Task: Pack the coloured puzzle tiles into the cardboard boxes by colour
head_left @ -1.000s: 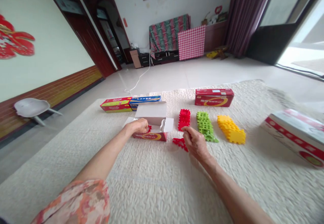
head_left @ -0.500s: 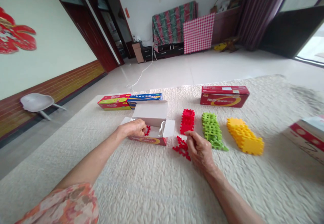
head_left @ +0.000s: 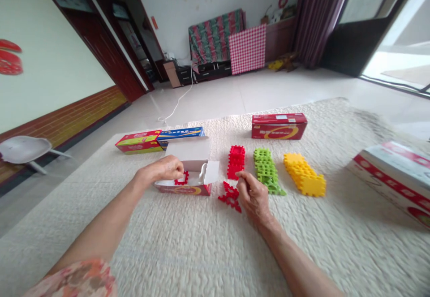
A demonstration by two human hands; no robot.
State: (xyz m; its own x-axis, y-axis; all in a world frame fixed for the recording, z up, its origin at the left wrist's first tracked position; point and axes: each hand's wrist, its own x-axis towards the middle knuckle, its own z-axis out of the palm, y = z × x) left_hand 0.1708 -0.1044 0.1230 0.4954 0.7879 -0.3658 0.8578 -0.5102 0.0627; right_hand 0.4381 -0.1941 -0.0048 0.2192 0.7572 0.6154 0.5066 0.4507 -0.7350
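My left hand [head_left: 172, 168] is closed over the open red and white box [head_left: 183, 190], its fingers on a red square frame piece [head_left: 182, 178] inside. A white looped thing [head_left: 203, 171] sits at the box's right end. My right hand [head_left: 251, 190] is curled beside a red star-shaped piece [head_left: 230, 196]; whether its fingers hold anything is hidden. Beyond it lies a row of overlapping red pieces [head_left: 236, 160]. Rows of green pieces [head_left: 265, 167] and yellow pieces [head_left: 304, 174] lie farther right.
A closed red box [head_left: 279, 127] stands behind the rows. Red-yellow [head_left: 139, 142] and blue [head_left: 180, 135] boxes lie behind the open one. At the right is a large white and red box [head_left: 393, 180]. A white stool [head_left: 27, 148] stands at the left.
The view has turned to the right, shifting everything leftward. More of the red frame piece under my left hand now shows. My right hand stays by the red star piece.
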